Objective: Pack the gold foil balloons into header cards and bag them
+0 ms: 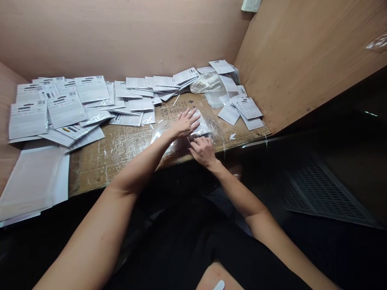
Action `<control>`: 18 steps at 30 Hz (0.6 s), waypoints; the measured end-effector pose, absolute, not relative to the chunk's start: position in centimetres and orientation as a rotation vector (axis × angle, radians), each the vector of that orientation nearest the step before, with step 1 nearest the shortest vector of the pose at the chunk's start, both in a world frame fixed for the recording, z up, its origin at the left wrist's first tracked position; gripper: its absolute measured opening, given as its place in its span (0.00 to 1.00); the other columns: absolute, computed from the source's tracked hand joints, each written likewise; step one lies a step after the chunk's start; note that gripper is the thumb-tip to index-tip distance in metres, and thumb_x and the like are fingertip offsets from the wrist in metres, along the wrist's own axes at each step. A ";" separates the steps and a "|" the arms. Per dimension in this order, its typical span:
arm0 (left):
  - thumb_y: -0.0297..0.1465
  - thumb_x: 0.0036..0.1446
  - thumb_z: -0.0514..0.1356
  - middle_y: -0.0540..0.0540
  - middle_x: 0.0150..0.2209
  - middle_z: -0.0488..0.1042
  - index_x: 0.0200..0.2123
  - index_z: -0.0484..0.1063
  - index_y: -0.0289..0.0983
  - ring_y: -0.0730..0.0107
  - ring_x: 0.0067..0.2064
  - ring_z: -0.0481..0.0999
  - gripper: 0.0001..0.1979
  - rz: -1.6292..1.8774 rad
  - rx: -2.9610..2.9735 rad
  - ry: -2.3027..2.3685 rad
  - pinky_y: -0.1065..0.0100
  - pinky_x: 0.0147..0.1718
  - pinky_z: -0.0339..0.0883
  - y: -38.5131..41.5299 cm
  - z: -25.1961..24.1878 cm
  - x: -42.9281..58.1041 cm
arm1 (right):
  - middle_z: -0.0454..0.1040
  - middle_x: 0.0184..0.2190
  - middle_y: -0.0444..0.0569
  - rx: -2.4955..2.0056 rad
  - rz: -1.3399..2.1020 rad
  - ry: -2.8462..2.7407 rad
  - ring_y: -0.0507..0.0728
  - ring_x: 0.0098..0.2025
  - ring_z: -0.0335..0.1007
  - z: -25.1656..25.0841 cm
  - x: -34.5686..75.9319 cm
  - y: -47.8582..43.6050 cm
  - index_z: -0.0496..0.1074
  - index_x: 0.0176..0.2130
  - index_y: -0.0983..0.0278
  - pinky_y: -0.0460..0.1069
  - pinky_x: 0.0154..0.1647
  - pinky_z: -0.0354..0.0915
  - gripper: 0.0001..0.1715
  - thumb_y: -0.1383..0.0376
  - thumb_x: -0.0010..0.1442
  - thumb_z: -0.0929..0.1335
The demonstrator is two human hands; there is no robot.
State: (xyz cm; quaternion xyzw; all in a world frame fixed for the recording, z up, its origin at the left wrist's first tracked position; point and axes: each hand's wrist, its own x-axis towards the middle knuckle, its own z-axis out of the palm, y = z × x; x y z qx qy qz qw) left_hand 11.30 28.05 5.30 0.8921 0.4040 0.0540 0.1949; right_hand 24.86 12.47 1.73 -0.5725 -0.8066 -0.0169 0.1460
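Two hands on clear plastic bag (200, 128), on worn, taped surface (121, 161).
Bag lies under both hands: left hand (182, 124) flat on it, fingers spread; right hand (203, 151) at its near edge, fingers curled, pinch unclear. Printed white packets (66, 106) lie left of and beyond bag; crumpled clear bag (206, 82) lies just beyond it.

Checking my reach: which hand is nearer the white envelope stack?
Left hand: nearer, on a clear bag, right of the white envelope stack. Right hand: farther, further right.
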 end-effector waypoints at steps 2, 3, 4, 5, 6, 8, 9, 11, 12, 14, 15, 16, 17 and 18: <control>0.53 0.75 0.42 0.44 0.82 0.42 0.80 0.51 0.43 0.40 0.82 0.34 0.38 0.103 2.559 1.095 0.37 0.77 0.30 28.5 5.1 12.0 | 0.79 0.46 0.59 -1.705 -0.073 -2.341 0.66 0.51 0.66 1.0 24.4 12.5 0.81 0.48 0.64 0.60 0.55 0.55 0.20 0.65 0.77 0.61; 0.54 0.74 0.45 0.42 0.82 0.42 0.81 0.49 0.41 0.38 0.82 0.34 0.41 0.063 2.571 1.109 0.37 0.77 0.30 28.6 5.1 12.4 | 0.79 0.44 0.59 -1.723 -0.070 -2.341 0.66 0.50 0.66 0.6 24.3 12.4 0.81 0.47 0.64 0.60 0.54 0.55 0.21 0.67 0.77 0.59; 0.56 0.72 0.48 0.40 0.82 0.41 0.81 0.47 0.40 0.35 0.82 0.34 0.44 0.037 2.583 1.126 0.36 0.77 0.30 28.6 5.1 12.7 | 0.79 0.45 0.59 -1.715 -0.056 -2.341 0.66 0.50 0.66 0.4 24.3 12.1 0.81 0.48 0.64 0.59 0.53 0.56 0.21 0.66 0.77 0.60; 0.57 0.70 0.50 0.39 0.82 0.40 0.81 0.46 0.39 0.33 0.82 0.33 0.46 0.032 2.603 1.128 0.35 0.76 0.30 28.4 5.1 13.0 | 0.79 0.46 0.59 -1.679 -0.031 -2.344 0.66 0.50 0.67 0.2 24.5 11.8 0.81 0.49 0.63 0.59 0.52 0.57 0.20 0.64 0.78 0.61; 0.58 0.69 0.52 0.39 0.83 0.38 0.82 0.45 0.39 0.31 0.81 0.33 0.48 0.036 2.632 1.108 0.33 0.76 0.31 28.2 5.1 13.1 | 0.79 0.48 0.59 -1.625 -0.002 -2.347 0.66 0.51 0.67 0.1 24.8 11.5 0.81 0.51 0.63 0.58 0.53 0.57 0.19 0.61 0.78 0.62; 0.59 0.68 0.53 0.38 0.83 0.37 0.82 0.44 0.40 0.30 0.81 0.31 0.49 0.054 2.705 1.034 0.31 0.75 0.29 27.3 5.1 13.2 | 0.79 0.50 0.58 -1.582 0.010 -2.276 0.65 0.53 0.68 0.4 26.1 11.2 0.80 0.52 0.63 0.58 0.55 0.58 0.19 0.58 0.78 0.63; 0.59 0.68 0.53 0.37 0.83 0.38 0.82 0.44 0.39 0.30 0.81 0.31 0.50 0.060 2.742 0.995 0.31 0.75 0.28 26.8 5.0 13.1 | 0.79 0.50 0.59 -1.636 -0.029 -2.173 0.66 0.54 0.69 0.7 27.0 11.3 0.80 0.52 0.63 0.59 0.57 0.58 0.20 0.57 0.78 0.63; 0.60 0.67 0.55 0.34 0.82 0.39 0.82 0.44 0.36 0.29 0.81 0.30 0.52 0.065 2.805 0.943 0.30 0.75 0.26 25.8 4.9 13.0 | 0.78 0.52 0.63 -1.858 -0.152 -1.870 0.69 0.56 0.68 1.5 29.0 11.9 0.79 0.53 0.66 0.60 0.60 0.56 0.21 0.54 0.76 0.65; 0.60 0.66 0.58 0.32 0.82 0.39 0.81 0.43 0.35 0.28 0.81 0.30 0.54 0.071 2.829 0.930 0.30 0.75 0.26 25.3 4.8 13.0 | 0.78 0.54 0.65 -1.968 -0.194 -1.738 0.71 0.57 0.67 2.0 29.9 12.4 0.78 0.54 0.67 0.61 0.61 0.56 0.23 0.52 0.75 0.67; 0.55 0.65 0.62 0.30 0.82 0.41 0.81 0.44 0.33 0.26 0.81 0.33 0.54 0.109 2.856 0.933 0.29 0.75 0.30 24.7 5.0 13.4 | 0.78 0.53 0.66 -2.109 -0.170 -1.653 0.72 0.57 0.67 2.8 31.1 13.4 0.78 0.52 0.67 0.62 0.60 0.55 0.22 0.52 0.73 0.69; 0.50 0.66 0.63 0.28 0.81 0.45 0.81 0.45 0.33 0.25 0.80 0.38 0.52 0.143 2.844 0.965 0.29 0.74 0.35 24.6 5.2 13.7 | 0.80 0.50 0.65 -2.139 -0.123 -1.678 0.71 0.56 0.68 3.0 31.4 13.9 0.79 0.50 0.67 0.61 0.59 0.56 0.19 0.54 0.74 0.68; 0.46 0.67 0.62 0.26 0.79 0.51 0.80 0.46 0.32 0.26 0.79 0.45 0.48 0.190 2.811 1.023 0.31 0.74 0.42 24.6 5.5 14.1 | 0.81 0.47 0.63 -2.150 -0.077 -1.709 0.69 0.54 0.70 3.1 31.5 14.2 0.79 0.46 0.66 0.60 0.58 0.56 0.17 0.57 0.75 0.66; 0.42 0.68 0.61 0.25 0.76 0.59 0.80 0.48 0.30 0.27 0.77 0.53 0.45 0.242 2.760 1.094 0.34 0.72 0.49 24.7 5.8 14.4 | 0.82 0.44 0.62 -2.154 -0.044 -1.720 0.68 0.52 0.71 3.1 31.5 14.4 0.80 0.42 0.65 0.59 0.57 0.56 0.17 0.60 0.76 0.64; 0.39 0.69 0.60 0.24 0.72 0.65 0.79 0.50 0.30 0.30 0.74 0.61 0.42 0.290 2.705 1.160 0.37 0.70 0.55 24.8 6.2 14.7 | 0.83 0.43 0.61 -2.161 -0.026 -1.704 0.67 0.51 0.72 3.0 31.3 14.5 0.79 0.40 0.65 0.58 0.56 0.56 0.18 0.61 0.77 0.63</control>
